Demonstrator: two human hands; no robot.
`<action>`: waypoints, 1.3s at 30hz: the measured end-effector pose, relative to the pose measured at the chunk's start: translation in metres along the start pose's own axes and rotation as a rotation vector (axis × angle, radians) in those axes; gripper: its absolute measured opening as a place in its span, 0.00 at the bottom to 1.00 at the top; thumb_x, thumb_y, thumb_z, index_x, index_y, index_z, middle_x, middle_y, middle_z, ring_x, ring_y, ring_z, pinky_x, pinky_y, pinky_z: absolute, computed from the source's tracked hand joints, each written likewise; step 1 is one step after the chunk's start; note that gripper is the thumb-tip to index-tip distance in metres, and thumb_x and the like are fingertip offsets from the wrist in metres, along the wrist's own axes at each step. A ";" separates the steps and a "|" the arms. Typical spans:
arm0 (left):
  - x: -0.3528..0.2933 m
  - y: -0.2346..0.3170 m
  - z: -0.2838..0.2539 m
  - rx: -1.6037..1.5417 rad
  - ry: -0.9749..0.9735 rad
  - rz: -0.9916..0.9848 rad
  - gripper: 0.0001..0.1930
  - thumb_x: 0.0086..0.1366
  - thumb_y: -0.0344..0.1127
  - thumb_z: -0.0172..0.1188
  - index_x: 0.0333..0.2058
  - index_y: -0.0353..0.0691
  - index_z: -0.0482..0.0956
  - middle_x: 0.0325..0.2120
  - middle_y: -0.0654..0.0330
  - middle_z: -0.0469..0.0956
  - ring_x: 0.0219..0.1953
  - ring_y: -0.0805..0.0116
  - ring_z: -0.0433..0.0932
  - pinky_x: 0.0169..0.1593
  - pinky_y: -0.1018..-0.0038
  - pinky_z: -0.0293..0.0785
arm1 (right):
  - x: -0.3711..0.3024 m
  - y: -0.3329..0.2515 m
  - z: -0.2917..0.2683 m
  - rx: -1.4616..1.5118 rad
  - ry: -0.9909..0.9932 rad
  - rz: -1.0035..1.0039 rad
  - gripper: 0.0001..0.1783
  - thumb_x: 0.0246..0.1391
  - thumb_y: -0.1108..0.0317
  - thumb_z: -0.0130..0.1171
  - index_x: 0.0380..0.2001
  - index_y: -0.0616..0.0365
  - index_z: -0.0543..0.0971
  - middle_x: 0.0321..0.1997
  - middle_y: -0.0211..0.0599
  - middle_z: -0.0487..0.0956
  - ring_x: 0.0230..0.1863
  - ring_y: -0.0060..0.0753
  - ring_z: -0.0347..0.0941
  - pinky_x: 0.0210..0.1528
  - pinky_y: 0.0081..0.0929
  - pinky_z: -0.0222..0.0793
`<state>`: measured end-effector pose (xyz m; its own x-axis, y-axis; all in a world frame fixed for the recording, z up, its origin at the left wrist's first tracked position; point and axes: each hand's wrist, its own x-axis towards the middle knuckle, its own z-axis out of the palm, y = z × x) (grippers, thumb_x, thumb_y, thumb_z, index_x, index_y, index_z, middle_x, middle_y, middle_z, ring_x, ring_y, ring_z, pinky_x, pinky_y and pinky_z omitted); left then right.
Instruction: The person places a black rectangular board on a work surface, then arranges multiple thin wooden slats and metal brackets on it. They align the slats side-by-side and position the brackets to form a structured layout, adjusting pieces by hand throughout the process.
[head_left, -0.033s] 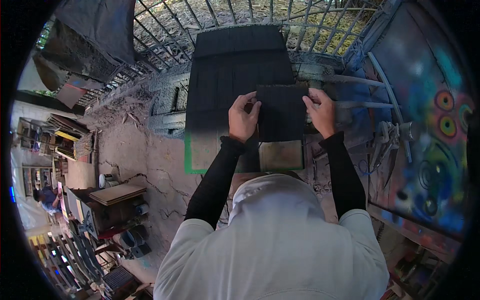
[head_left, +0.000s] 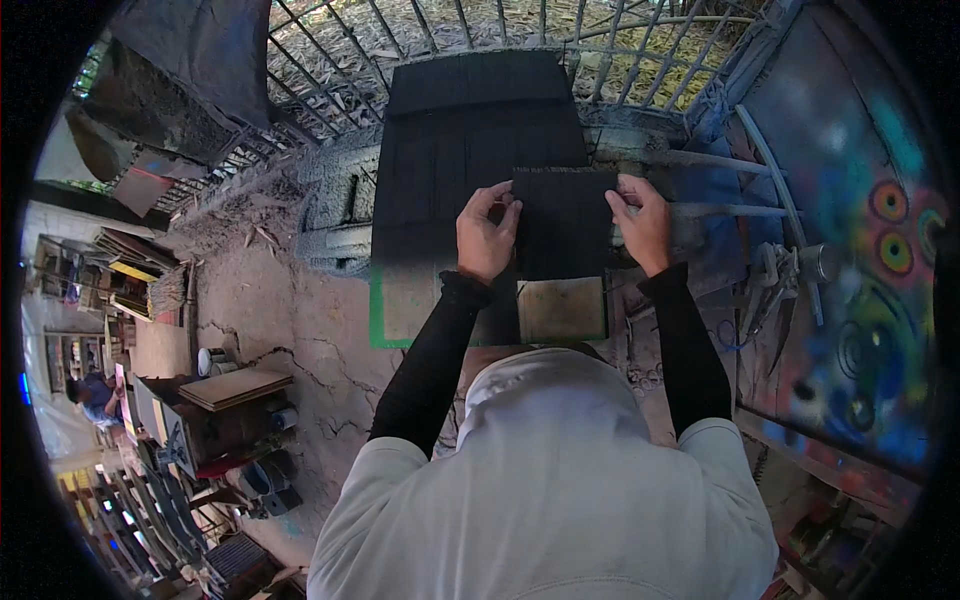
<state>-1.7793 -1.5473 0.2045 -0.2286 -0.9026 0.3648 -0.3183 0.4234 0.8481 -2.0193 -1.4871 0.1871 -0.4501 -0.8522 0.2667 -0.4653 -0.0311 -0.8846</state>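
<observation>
Pinching a small black sheet (head_left: 565, 228) by both side edges, at the black board (head_left: 460, 150)'s four o'clock.
Gripping at ten o'clock with left hand (head_left: 486, 238), two with right hand (head_left: 645, 230); apparently steadying, likely needing both pinches even next.

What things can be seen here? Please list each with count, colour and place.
Small panel: one, black, centre
Large board: one, mostly black, upper centre
Barred fence: one, grey, top
Painted sheet: one, multicoloured, right
Stacked boards: count unclear, brown, lower left
Co-worker: one, dark clothing, far left
Hanging sheets: several, dark, upper left
Shirt: one, pale, bottom
Sleeves: two, black, forearms
Left hand: one, bare, panel's left edge
Right hand: one, bare, panel's right edge
</observation>
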 end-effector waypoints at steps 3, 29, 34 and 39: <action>0.006 0.001 0.000 -0.069 0.003 -0.030 0.14 0.61 0.24 0.63 0.47 0.32 0.78 0.33 0.58 0.79 0.38 0.73 0.80 0.42 0.77 0.75 | 0.003 -0.005 0.001 0.041 0.021 -0.018 0.16 0.52 0.70 0.66 0.44 0.64 0.80 0.37 0.44 0.83 0.38 0.36 0.81 0.40 0.30 0.74; -0.064 0.076 -0.022 -0.104 0.051 -0.282 0.13 0.59 0.34 0.70 0.36 0.29 0.80 0.27 0.54 0.83 0.32 0.71 0.83 0.37 0.77 0.78 | -0.087 -0.067 -0.052 0.100 -0.102 0.109 0.13 0.56 0.73 0.64 0.42 0.67 0.75 0.40 0.41 0.77 0.41 0.24 0.75 0.45 0.22 0.75; -0.090 0.082 -0.028 -0.055 -0.034 -0.321 0.14 0.60 0.30 0.68 0.42 0.28 0.80 0.33 0.54 0.84 0.37 0.72 0.82 0.41 0.76 0.77 | -0.112 -0.067 -0.059 0.132 -0.138 0.146 0.18 0.54 0.75 0.64 0.48 0.67 0.75 0.45 0.42 0.76 0.45 0.27 0.75 0.50 0.24 0.75; -0.105 0.079 -0.030 -0.046 -0.064 -0.372 0.15 0.59 0.30 0.69 0.44 0.29 0.80 0.40 0.51 0.83 0.39 0.69 0.83 0.45 0.75 0.79 | -0.116 -0.070 -0.066 0.099 -0.195 0.116 0.19 0.54 0.77 0.63 0.50 0.68 0.75 0.45 0.43 0.77 0.47 0.30 0.76 0.50 0.25 0.74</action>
<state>-1.7530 -1.4211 0.2443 -0.1625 -0.9867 0.0055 -0.3491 0.0627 0.9350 -1.9842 -1.3515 0.2433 -0.3358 -0.9376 0.0905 -0.3380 0.0303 -0.9407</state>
